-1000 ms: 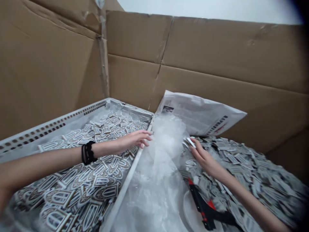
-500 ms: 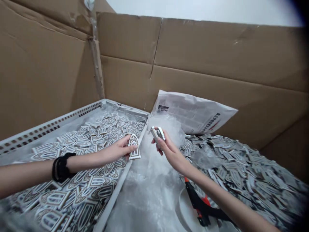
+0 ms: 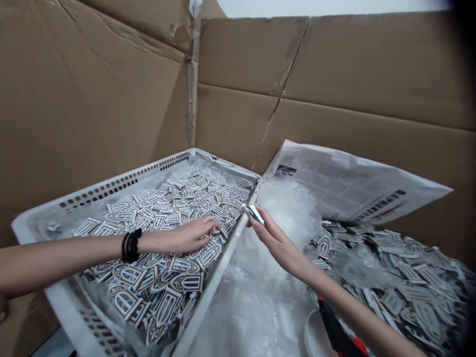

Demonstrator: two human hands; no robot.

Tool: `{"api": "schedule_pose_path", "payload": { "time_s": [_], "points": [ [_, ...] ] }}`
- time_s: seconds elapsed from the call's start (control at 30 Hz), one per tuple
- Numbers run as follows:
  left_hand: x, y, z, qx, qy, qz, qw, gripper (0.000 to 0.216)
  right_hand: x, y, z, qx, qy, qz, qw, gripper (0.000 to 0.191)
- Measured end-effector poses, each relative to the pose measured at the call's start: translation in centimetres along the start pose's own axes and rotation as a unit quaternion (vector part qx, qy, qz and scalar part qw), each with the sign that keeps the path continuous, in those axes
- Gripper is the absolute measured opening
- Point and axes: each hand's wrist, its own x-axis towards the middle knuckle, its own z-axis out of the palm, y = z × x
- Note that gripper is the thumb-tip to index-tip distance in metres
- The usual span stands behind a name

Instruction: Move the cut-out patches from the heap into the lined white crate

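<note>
A white perforated tray (image 3: 111, 186) on the left is lined with plastic and holds several small arch-shaped window pieces (image 3: 178, 208), brown with white frames. My left hand (image 3: 195, 234), a black band on its wrist, lies over these pieces with its fingers curled down onto them; whether it grips one is hidden. My right hand (image 3: 273, 235) hovers by the tray's right rim and pinches a few of the same pieces (image 3: 253, 213) between thumb and fingers. On the right lies a loose heap of more pieces (image 3: 401, 282).
Crumpled clear plastic (image 3: 267, 277) fills the gap between tray and heap. A folded newspaper (image 3: 349, 183) leans on the cardboard wall (image 3: 334, 79) that encloses the area. A red and black tool (image 3: 340, 334) and a white roll (image 3: 312, 337) sit at the bottom.
My left hand held one arch piece up by the tray rim; now it rests down on the pieces in the tray. My right hand still pinches its pieces. The view shifted left.
</note>
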Motion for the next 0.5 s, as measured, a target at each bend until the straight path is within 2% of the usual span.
{"api": "schedule_pose_path", "payload": {
  "time_s": [0.1,0.17,0.27,0.33,0.43,0.5],
  "points": [
    [-0.7,1.0,0.1,0.021,-0.102,0.005,0.995,0.009,-0.1,0.2,0.7,-0.021,-0.003,-0.011,1.0,0.042],
    [-1.1,1.1,0.9,0.03,-0.127,0.003,0.991,0.007,-0.2,0.2,1.2,-0.041,-0.015,-0.014,0.999,0.038],
    [-0.7,0.9,1.5,-0.02,-0.084,-0.021,0.996,0.015,-0.4,0.1,1.8,-0.093,-0.009,-0.042,0.995,0.03],
    [0.1,1.0,0.7,-0.165,-0.069,-0.057,0.982,0.027,-0.2,-0.1,2.1,-0.145,0.014,-0.088,0.985,0.026],
    [1.1,1.8,-1.9,-0.413,-0.031,-0.077,0.907,0.04,0.9,-0.7,2.7,-0.218,0.024,-0.166,0.962,0.026],
    [1.3,2.2,-3.7,-0.466,0.013,-0.076,0.882,0.038,2.1,-1.4,3.1,-0.233,0.012,-0.193,0.953,0.029]
  ]
}}
